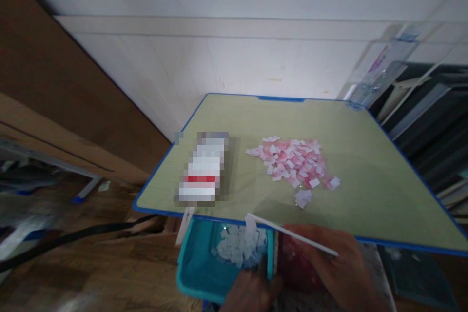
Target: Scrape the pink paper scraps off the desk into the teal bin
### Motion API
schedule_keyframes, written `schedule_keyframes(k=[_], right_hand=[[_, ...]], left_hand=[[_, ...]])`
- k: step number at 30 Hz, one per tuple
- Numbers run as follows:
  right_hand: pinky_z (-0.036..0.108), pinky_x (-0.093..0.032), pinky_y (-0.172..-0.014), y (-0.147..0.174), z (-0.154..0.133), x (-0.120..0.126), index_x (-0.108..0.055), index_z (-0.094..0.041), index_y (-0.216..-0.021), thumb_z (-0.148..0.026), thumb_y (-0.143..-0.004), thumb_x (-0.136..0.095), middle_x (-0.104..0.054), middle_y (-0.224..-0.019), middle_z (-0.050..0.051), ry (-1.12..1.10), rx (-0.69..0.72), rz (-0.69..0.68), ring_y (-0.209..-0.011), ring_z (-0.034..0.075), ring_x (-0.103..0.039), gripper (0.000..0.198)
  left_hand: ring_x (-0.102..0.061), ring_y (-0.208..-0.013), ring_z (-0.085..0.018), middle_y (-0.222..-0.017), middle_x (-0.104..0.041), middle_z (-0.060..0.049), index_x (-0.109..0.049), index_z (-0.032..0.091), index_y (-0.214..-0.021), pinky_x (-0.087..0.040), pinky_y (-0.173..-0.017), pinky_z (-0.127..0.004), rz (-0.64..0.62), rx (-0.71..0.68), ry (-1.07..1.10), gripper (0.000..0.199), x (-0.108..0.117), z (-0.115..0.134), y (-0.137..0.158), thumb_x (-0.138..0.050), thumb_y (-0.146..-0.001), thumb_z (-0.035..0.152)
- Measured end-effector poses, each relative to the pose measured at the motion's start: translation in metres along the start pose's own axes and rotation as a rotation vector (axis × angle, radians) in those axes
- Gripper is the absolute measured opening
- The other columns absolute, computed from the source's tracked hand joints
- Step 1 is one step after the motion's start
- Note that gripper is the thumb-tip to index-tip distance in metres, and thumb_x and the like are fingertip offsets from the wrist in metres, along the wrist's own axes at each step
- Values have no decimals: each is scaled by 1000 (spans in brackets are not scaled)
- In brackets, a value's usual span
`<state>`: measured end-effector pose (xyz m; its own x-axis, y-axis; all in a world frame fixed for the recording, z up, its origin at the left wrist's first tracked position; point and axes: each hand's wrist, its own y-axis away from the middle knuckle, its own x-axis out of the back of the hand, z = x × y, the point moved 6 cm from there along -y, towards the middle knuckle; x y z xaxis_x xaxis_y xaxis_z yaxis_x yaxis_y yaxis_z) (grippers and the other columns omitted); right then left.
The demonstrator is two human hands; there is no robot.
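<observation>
Bits of pink and white (292,161) lie piled on the table (369,156), so plenty seems left; loose white bits (234,244) already sit in the tub (195,273); the right hand (340,258) pinches a white stick (292,235); the left hand's (252,288) grip, I cannot tell.

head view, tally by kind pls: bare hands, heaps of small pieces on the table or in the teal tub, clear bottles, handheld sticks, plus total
Bare hands: 2 (left hand, right hand)
Heaps: 2 (pink-and-white heap on the table, white heap in the teal tub)
Clear bottle: 1
Handheld white stick: 1
Total: 6
</observation>
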<state>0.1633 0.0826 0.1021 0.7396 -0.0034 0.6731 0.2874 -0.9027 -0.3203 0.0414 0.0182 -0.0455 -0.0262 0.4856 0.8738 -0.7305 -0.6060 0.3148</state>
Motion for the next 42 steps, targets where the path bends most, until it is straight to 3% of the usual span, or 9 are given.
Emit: schedule_keyframes(k=[4,11,20,24,29,36,42], right_hand=[[21,-57,-60,-3,-13,0,-71,-24,-87,-17,-83,-47,-76,-79,1,2,65,40,-68,17,-72,25],[24,-58,-65,6,-12,-5,-71,-30,-94,-18,-82,-48,-76,-85,-1,81,89,-56,-75,18,-72,28],[27,-57,-73,5,21,27,-71,-23,-93,-21,-83,-50,-75,-90,2,158,-91,250,-81,19,-71,23],[30,-58,-69,-1,30,36,-72,-25,-88,-25,-82,-54,-76,-88,3,216,-121,326,-77,22,-71,19],[27,-58,-61,-8,23,39,-73,-24,-83,-29,-82,-56,-76,-76,1,200,-112,301,-61,19,-71,18],[26,-57,-63,-10,23,42,-73,-24,-83,-27,-82,-56,-76,-78,0,192,-116,323,-63,19,-71,17],[23,-54,-51,-14,22,37,-73,-22,-76,-30,-80,-58,-74,-65,0,149,-128,285,-50,17,-67,18]], left_hand=[[-66,-76,-29,-92,-65,-12,-56,18,-96,-54,-60,-36,3,-2,21,23,3,1,0,-60,-76,8],[-66,-74,-27,-90,-66,-10,-56,18,-95,-54,-60,-35,31,13,34,20,0,-2,-1,-59,-77,9],[-65,-74,-27,-95,-64,-11,-56,19,-99,-54,-58,-34,16,20,-22,25,-1,-1,0,-62,-76,10],[-65,-77,-26,-94,-65,-12,-57,19,-98,-54,-61,-33,0,36,-13,23,4,0,0,-63,-77,11],[-65,-73,-27,-90,-66,-10,-58,19,-96,-54,-60,-35,7,28,-19,22,2,0,1,-64,-77,10],[-65,-72,-28,-95,-64,-13,-58,19,-93,-54,-57,-36,45,35,-13,19,1,-1,0,-65,-77,13],[-65,-73,-28,-86,-65,-10,-58,18,-94,-54,-58,-36,27,37,-1,20,0,1,-1,-64,-76,9]])
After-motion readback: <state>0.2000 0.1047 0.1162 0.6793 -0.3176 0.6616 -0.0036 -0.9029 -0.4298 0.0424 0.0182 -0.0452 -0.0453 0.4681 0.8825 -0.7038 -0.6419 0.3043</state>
